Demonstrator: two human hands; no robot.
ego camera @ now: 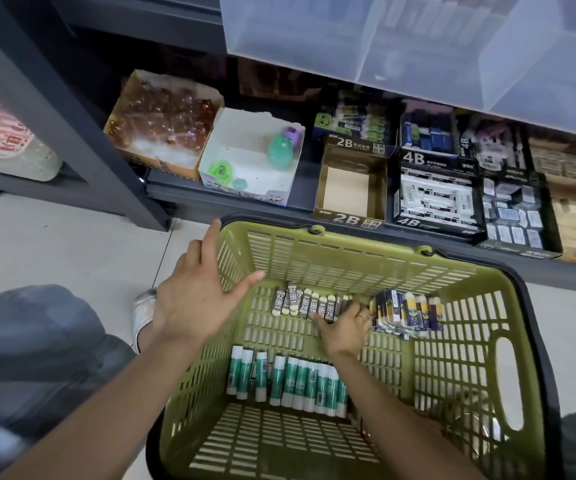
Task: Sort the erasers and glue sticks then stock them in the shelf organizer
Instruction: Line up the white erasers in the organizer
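Observation:
A green basket (470,341) sits on the floor before the shelf. On its bottom lie a row of 2B erasers (300,303), a bunch of blue and yellow erasers (408,313) to the right, and a row of green glue sticks (290,379) nearer me. My right hand (343,329) is down in the basket, fingers on the right end of the 2B row. My left hand (196,292) hovers with spread fingers over the basket's left rim, holding nothing. An empty 2B box (349,188) stands on the shelf.
The low shelf (231,197) holds a white box with green toys (252,161), an orange-filled box (162,123), 4B eraser boxes (435,199) and more boxes to the right. Clear plastic bins (418,46) overhang it. My knee (37,341) is at the left.

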